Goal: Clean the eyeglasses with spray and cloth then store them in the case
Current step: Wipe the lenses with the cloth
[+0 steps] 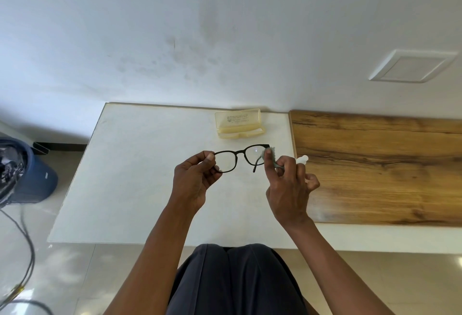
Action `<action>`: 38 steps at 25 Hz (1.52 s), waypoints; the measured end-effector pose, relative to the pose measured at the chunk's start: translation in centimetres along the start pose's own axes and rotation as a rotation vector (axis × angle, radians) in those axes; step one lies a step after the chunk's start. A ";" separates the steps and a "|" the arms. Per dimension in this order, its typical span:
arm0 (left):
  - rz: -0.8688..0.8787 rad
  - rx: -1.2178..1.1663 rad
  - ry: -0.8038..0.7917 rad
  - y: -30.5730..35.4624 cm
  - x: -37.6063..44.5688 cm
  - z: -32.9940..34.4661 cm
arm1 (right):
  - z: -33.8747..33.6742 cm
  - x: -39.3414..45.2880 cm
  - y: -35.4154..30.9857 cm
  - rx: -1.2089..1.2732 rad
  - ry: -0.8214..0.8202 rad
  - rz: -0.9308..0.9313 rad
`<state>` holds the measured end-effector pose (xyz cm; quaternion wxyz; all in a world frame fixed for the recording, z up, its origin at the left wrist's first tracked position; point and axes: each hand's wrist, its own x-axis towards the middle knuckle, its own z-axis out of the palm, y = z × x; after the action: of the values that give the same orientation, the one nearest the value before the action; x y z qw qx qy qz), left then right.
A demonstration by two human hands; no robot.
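Note:
Black-framed eyeglasses (240, 152) are held up above the white table (130, 177). My left hand (195, 179) pinches the frame's left corner. My right hand (287, 189) presses a small grey-green cloth (271, 156) against the right lens, thumb on the cloth. A small white spray bottle (302, 159) lies on the table just behind my right hand, mostly hidden by it. The yellowish translucent case (238, 123) stands open at the table's far edge, near the wall, with nothing visible inside.
A wooden board (387, 164) adjoins the table on the right. A blue bin (30, 177) with a plastic liner stands on the floor to the left, with cables (25, 252) below it. My dark trousers (237, 279) are at the bottom.

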<state>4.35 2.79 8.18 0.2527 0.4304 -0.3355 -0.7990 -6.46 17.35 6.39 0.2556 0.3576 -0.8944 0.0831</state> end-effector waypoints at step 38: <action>-0.010 0.133 -0.250 -0.8 0.2 -3.8 | 2.5 2.0 1.9 1.692 -0.690 1.587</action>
<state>7.40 2.01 5.97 0.1760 0.3447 -0.4144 -0.8237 -9.95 16.69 5.32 -0.4332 -0.2331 -0.5489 0.6758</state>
